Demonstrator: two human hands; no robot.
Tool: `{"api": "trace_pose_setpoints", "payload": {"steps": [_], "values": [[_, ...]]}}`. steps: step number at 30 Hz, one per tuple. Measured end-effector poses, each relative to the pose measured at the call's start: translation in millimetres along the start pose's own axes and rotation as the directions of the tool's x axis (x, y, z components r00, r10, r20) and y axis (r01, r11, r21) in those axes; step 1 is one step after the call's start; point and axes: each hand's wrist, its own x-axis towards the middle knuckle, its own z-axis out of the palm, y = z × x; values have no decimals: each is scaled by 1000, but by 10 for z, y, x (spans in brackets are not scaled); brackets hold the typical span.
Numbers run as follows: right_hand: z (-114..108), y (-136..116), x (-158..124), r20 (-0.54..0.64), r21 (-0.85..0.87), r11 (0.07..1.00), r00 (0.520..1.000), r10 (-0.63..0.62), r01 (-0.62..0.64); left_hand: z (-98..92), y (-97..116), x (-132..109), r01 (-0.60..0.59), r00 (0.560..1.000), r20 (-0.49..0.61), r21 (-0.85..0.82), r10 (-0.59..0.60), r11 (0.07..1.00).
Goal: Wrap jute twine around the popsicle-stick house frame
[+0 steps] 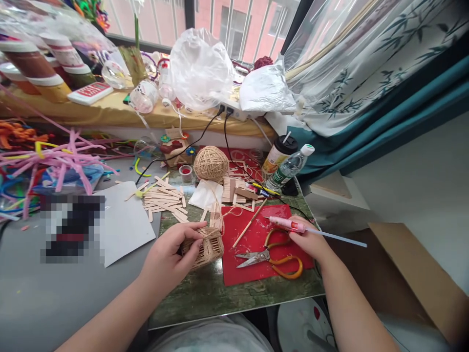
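Observation:
My left hand [172, 252] is closed on a small box of wooden sticks wrapped in twine [210, 248], thumb and fingers pinching its near left side. A strand of twine runs from it toward the twine ball [211, 163]. In my right hand [309, 239] is a pink hot glue gun [287, 224], its tip pointing left and a pale glue stick [337, 235] jutting out behind. Below that hand, scissors with orange handles [271, 256] lie on a red sheet [234, 271], blades parted. A thin wooden rod [250, 222] lies on the sheet too.
Loose craft sticks [166, 198] are heaped left of a folded white tissue [206, 194]. A water bottle [291, 168] and a lidded drink cup [280, 154] stand at the back right. A black cable [227, 142] crosses the table. Pink pipe cleaners [69, 161] lie at left.

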Motion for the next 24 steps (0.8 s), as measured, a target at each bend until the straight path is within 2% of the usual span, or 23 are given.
{"api": "trace_pose_setpoints", "payload": {"steps": [4,6,8,10,11,12,14,16,18,20,22,24], "values": [[126,137,-22,-80,-31,999,997,-15,13,6,42,16,-7,1000,-5,6,7,1000],[184,183,-140,-203,-63,997,978,-50,37,15,44,21,-15,1000,-12,4,15,1000],[253,189,-352,-411,-71,997,910,-59,33,23,37,22,-18,1000,-17,-6,18,1000],[342,94,-606,-632,-18,999,774,-42,40,25,27,21,-21,1000,-18,-18,21,1000],[394,-9,-716,-652,-19,996,754,-79,88,24,24,20,-27,999,-20,-21,26,999],[449,-153,-798,-608,-30,986,780,-147,162,22,22,19,-31,999,-18,-22,30,999],[560,-550,-830,-445,11,951,853,-272,309,19,25,18,-32,999,-14,-23,31,999],[656,-1023,-671,-295,68,905,875,-384,421,17,37,15,-19,1000,-11,-24,19,1000],[723,-1460,-379,-212,137,869,871,-443,475,15,54,13,-6,1000,-12,-20,6,1000],[773,-1774,-69,-137,198,838,861,-489,508,12,70,12,-1,1000,-19,-4,1,1000],[825,-1938,160,-97,233,776,808,-581,586,10,77,10,0,999,-34,10,0,1000],[878,-1977,270,-100,269,739,781,-617,618,13,76,8,1,999,-43,8,-1,1000]]}}
